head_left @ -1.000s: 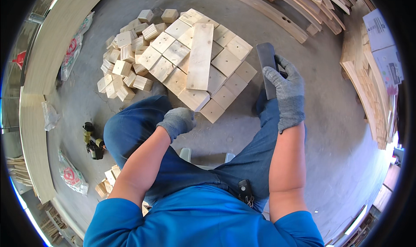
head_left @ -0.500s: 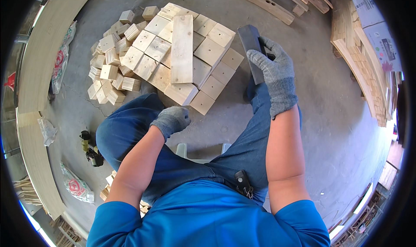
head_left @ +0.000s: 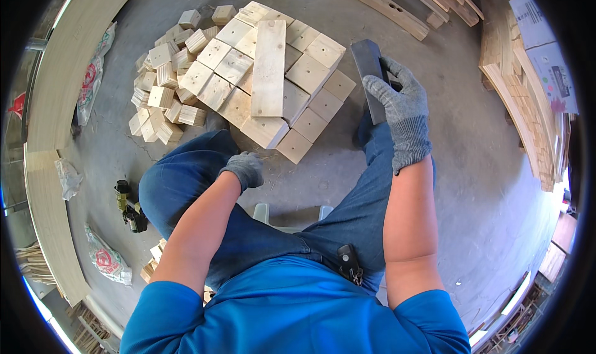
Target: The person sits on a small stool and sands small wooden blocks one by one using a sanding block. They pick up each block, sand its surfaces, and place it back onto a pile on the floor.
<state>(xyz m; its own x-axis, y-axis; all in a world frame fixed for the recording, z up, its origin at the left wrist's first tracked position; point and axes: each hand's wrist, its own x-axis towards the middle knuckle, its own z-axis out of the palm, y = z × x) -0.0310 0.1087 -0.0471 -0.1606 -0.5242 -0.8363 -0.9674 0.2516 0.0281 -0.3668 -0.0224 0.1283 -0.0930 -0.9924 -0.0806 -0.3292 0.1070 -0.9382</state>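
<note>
My right hand, in a grey knit glove, grips a long, flat, dark grey sanding-block-like tool. The tool is held tilted beside the right edge of a stack of pale square wooden blocks, apart from it. A short wooden board lies across the top of the stack. In front of the stack's near corner, by my left knee, is my left hand, also gloved. Its fingers are curled in, and the palm side is hidden.
Loose wooden blocks heap up left of the stack. A dark bottle-like tool and a plastic bag lie on the floor at left. Timber stacks and a carton stand at right. Long planks lie beyond.
The view has shifted slightly, so the blocks appear a little further right. My left hand has drawn slightly back toward me; my right hand keeps its hold on the dark tool.
</note>
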